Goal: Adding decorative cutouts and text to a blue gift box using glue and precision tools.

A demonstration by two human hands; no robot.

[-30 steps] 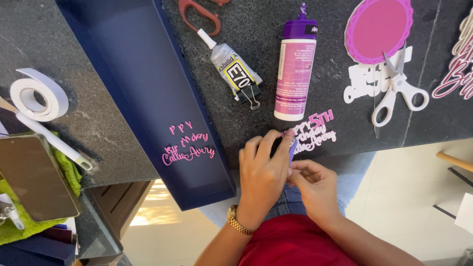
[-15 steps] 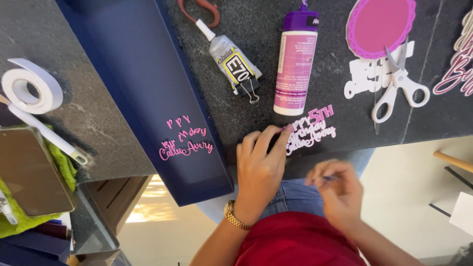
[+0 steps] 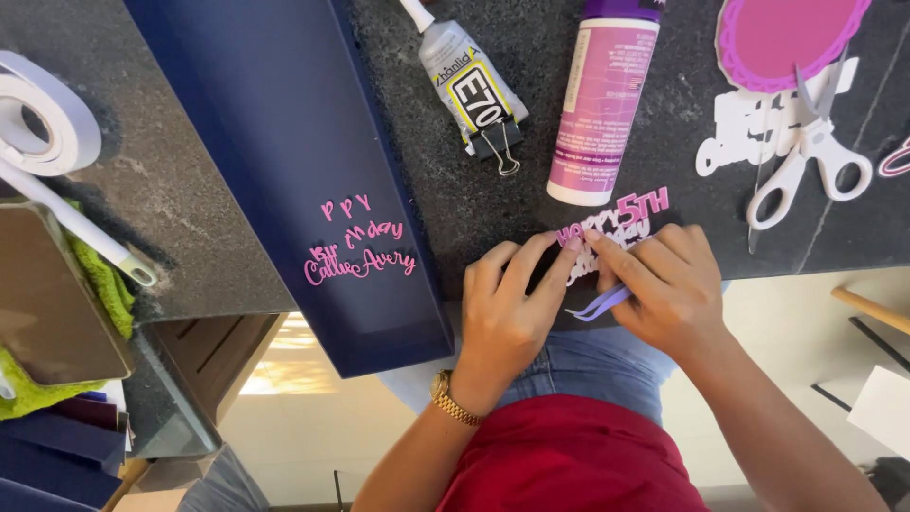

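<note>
- At the near edge of the dark counter (image 3: 171, 190), the left hand (image 3: 507, 308) lies palm down, its fingers pressing on a pink and white cut-out of letters (image 3: 616, 228); a gold watch (image 3: 447, 398) sits at the wrist.
- Just beside it, the right hand (image 3: 664, 284) curls over the same cut-out, thumb and fingers closed on purple tweezers (image 3: 597, 303) whose tips point toward the left hand.
- The cut-out lies flat on the counter, bright pink letters above, white ones below, partly hidden by both hands.
- Left of the hands, a long navy box (image 3: 284, 142) lies across the counter with small pink letters stuck to its face.
- Beyond the hands lie a pink glue bottle (image 3: 602, 104) and a grey tube (image 3: 469, 85) with a binder clip.
- Toward the right corner, white scissors (image 3: 806, 161) rest by a pink oval (image 3: 787, 38); a tape roll (image 3: 43, 118) lies far left.
</note>
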